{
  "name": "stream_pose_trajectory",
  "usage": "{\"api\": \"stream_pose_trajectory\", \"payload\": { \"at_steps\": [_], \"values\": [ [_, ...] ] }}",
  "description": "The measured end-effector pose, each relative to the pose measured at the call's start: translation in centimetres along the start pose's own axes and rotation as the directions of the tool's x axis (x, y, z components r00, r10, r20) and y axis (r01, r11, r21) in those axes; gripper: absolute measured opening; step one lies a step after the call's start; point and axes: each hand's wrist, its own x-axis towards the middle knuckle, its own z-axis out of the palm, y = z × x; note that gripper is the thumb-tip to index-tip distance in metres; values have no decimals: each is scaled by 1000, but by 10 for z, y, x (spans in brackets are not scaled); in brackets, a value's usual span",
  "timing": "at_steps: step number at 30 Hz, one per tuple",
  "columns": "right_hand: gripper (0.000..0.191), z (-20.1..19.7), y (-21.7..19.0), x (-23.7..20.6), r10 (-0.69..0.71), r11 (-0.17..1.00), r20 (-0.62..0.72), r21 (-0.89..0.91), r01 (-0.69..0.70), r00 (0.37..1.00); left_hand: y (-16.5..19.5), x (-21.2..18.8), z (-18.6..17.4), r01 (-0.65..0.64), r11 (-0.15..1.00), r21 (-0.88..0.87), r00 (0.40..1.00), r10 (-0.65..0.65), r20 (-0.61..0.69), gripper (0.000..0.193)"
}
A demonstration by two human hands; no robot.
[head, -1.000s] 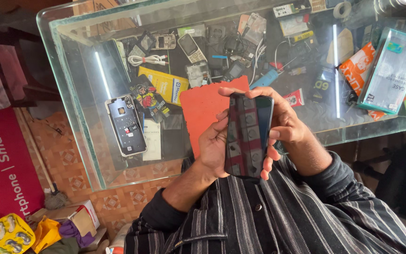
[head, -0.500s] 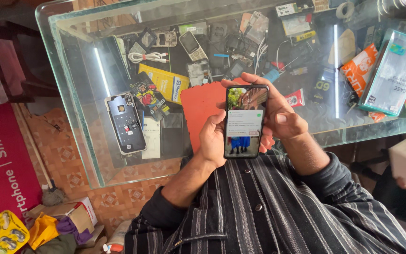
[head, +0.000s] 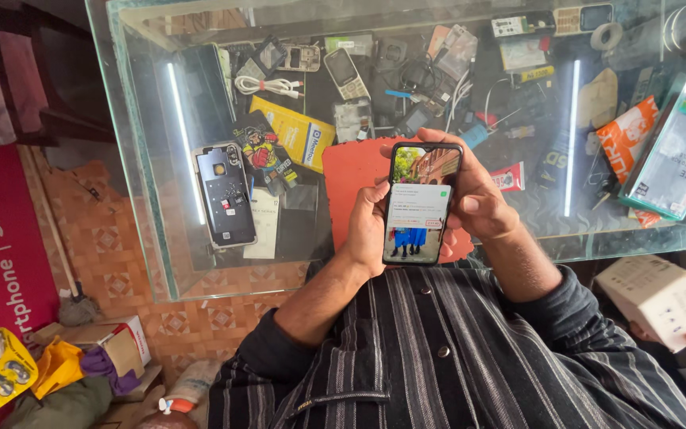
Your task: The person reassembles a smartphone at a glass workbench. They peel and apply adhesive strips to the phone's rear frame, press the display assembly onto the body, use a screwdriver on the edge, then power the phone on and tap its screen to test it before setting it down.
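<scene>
Both hands, left hand (head: pixel 367 230) and right hand (head: pixel 478 202), have fingers closed around a lit smartphone (head: pixel 421 202) above the glass desk (head: pixel 160 238), its opened-back phone (head: pixel 225 195) untouched.

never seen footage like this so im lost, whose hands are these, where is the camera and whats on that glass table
The camera sits on a person's head and looks down, so you see their own striped shirt and two bare hands. The left hand and right hand together hold a smartphone with its screen lit, over an orange mat. This lies on a glass table strewn with phone parts: an opened phone with its back off, a white cable, a small keypad phone and a teal box. At the lower right, another person's hand holds a white box.
</scene>
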Motion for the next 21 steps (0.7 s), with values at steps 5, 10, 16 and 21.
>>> {"api": "stream_pose_trajectory", "payload": {
  "at_steps": [5, 10, 16, 21],
  "values": [
    [108, -8, 0, -5, 20, 997, -33, -79, -22, 999, 0, 1, -2, -8, 1000, 23, 1000, 9, -23, 78],
    [105, -4, 0, -3, 12, 997, -17, -72, -13, 1000, 1, 5, -2, 5, 998, 56, 996, 0, -90, 76],
    [97, 2, -2, -2, -11, 997, 20, -82, 13, 1000, 1, 7, 0, -3, 998, 62, 999, 5, -35, 77],
    [92, -2, 2, -5, -24, 994, -14, -103, 22, 1000, -3, 9, -5, 4, 997, 79, 997, 2, -77, 76]
  ]
}}
